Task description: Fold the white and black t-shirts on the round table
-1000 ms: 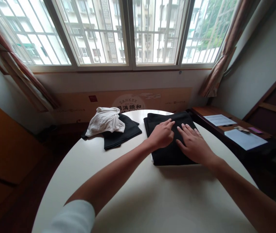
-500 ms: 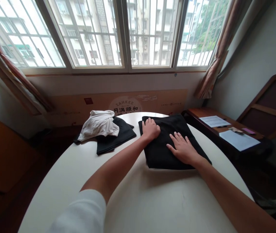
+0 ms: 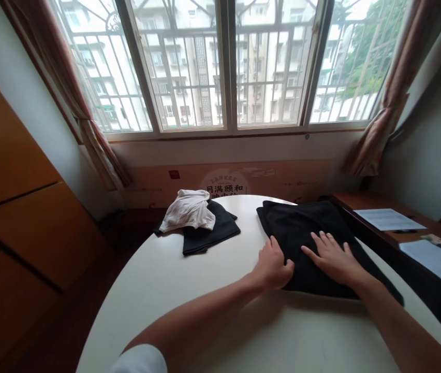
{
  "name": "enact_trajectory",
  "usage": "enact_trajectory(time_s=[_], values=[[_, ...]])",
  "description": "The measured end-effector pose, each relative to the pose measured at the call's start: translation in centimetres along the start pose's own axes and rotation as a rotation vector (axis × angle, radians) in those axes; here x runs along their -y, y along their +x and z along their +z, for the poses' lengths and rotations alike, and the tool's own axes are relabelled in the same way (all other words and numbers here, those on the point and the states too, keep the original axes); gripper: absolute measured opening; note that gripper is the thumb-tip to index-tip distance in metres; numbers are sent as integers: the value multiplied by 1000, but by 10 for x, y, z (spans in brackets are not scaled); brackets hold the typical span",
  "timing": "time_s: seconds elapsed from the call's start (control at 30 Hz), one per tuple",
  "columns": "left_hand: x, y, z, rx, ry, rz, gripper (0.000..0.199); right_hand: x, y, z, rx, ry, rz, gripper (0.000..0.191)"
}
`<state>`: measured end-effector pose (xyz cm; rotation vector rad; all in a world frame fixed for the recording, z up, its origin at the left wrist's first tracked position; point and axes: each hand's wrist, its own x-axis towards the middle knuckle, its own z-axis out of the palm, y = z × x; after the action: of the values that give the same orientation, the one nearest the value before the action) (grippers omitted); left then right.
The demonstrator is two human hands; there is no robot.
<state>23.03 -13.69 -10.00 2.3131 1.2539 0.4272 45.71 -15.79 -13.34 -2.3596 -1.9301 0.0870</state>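
Pinch the likely soft, light cloth (image 3: 298,228) by its edge, with left fingers (image 3: 274,246) half curled there, grip hidden, and right fingers (image 3: 325,242) spread flat.

I have the black cloth (image 3: 300,230) folded in layers and lying flat on the right side of the worktop (image 3: 150,285). At its far left corner, one layer's edge sticks out past another; its near right corner points toward the worktop's right edge.

left hand (image 3: 273,265): partly curled | right hand (image 3: 335,259): palm down, spread
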Motion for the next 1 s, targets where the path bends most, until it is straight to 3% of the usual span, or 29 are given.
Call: enact_trajectory(time_s=[0.07, 0.13, 0.2, 0.27, 0.37, 0.4, 0.5, 0.57, 0.6, 0.7, 0.83, 0.93, 1.0], values=[[-5, 11, 7, 5, -12, 23, 86, -24, 6, 3, -17, 12, -7, 83], [-5, 21, 4, 51, -17, 68, 82, -42, 9, 4, -26, 29, -7, 82], [5, 32, -17, 66, 5, 119, 75, -50, 9, 4, -42, 43, 24, 84], [29, 40, -56, -59, 89, 113, 65, -50, 8, 3, -61, 40, 78, 86], [84, 44, -126, -427, 294, -126, 61, -43, 7, 1, -61, 26, 105, 87], [104, 42, -147, -467, 358, -235, 64, -42, 7, 1, -58, 23, 105, 87], [154, 29, -187, -317, 425, -561, 91, -41, 6, 0, -50, 19, 98, 87], [174, 21, -198, -223, 406, -617, 96, -43, 6, 2, -54, 22, 86, 87], [179, 17, -200, -203, 399, -610, 88, -44, 5, 3, -57, 24, 83, 87], [182, 13, -207, -241, 387, -591, 52, -46, 4, 7, -65, 34, 97, 87], [167, 10, -226, -454, 316, -535, 36, -49, 2, 11, -159, 77, 93, 85], [146, 4, -242, -591, 206, -342, 31, -43, 1, 9, -321, 141, 72, 85], [128, -1, -249, -573, 80, -150, 27, -27, -3, 3, -435, 214, 11, 85]])
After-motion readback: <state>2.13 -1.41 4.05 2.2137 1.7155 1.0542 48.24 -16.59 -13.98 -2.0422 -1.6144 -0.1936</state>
